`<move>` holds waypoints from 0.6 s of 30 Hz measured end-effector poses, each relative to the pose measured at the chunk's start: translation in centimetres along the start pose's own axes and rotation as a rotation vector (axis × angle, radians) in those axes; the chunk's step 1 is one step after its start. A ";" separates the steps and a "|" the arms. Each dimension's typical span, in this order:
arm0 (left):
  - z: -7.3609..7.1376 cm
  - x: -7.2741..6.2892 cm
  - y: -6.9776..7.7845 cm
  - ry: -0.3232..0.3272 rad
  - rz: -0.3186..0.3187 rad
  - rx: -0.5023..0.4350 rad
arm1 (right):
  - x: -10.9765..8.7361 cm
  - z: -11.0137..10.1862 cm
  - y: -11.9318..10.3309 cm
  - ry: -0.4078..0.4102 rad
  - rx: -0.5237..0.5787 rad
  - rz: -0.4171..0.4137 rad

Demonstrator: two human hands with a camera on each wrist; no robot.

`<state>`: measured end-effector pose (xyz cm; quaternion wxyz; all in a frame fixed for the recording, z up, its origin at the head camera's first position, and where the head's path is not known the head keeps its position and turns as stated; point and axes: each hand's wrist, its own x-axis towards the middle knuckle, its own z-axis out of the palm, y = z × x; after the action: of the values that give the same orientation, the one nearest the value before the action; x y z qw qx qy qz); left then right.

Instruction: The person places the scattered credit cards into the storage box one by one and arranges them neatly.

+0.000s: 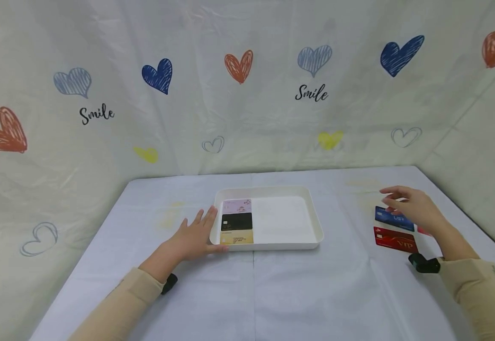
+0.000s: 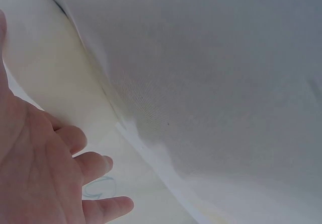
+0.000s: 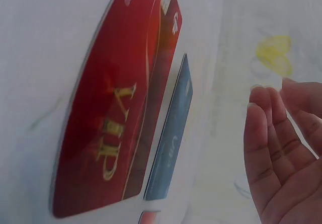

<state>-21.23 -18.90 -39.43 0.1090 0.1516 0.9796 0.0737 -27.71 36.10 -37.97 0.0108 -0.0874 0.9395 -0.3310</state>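
Observation:
My left hand (image 1: pixel 193 239) rests against the left side of a shallow white tray (image 1: pixel 287 246), fingers spread and thumb by the front rim. Inside the tray's left part lie a pink card (image 1: pixel 237 206), a black VIP card (image 1: pixel 237 222) and a gold card (image 1: pixel 236 237) in a column. My right hand (image 1: pixel 419 208) hovers over a blue card (image 1: pixel 390 218), its fingers loosely bent with nothing between them. Nearer me lies a red VIP card (image 3: pixel 108 118). Another reddish card (image 1: pixel 423 231) shows only at its edge, mostly hidden by the right hand.
A white cloth (image 1: pixel 315 289) covers the table. Behind it hangs a pale curtain (image 1: pixel 268 142) printed with hearts and the word Smile. The table's right edge runs close beyond the right hand. A black wrist device (image 1: pixel 424 263) sits at the right cuff.

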 end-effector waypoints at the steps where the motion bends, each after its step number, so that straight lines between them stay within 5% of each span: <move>1: 0.0 0.0 0.0 0.002 -0.002 -0.001 | 0.0 -0.2 0.3 -0.003 0.002 0.007; 10: 0.5 0.1 -0.4 0.011 -0.014 -0.026 | -0.3 -1.3 3.0 -0.073 0.064 0.128; 18: 0.4 0.2 -0.4 0.016 -0.009 -0.018 | -0.4 -2.0 4.1 -0.112 0.034 0.150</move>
<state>-21.40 -19.12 -39.96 0.1027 0.1454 0.9805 0.0834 -28.10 40.56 -38.95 0.0895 -0.0348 0.9357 -0.3396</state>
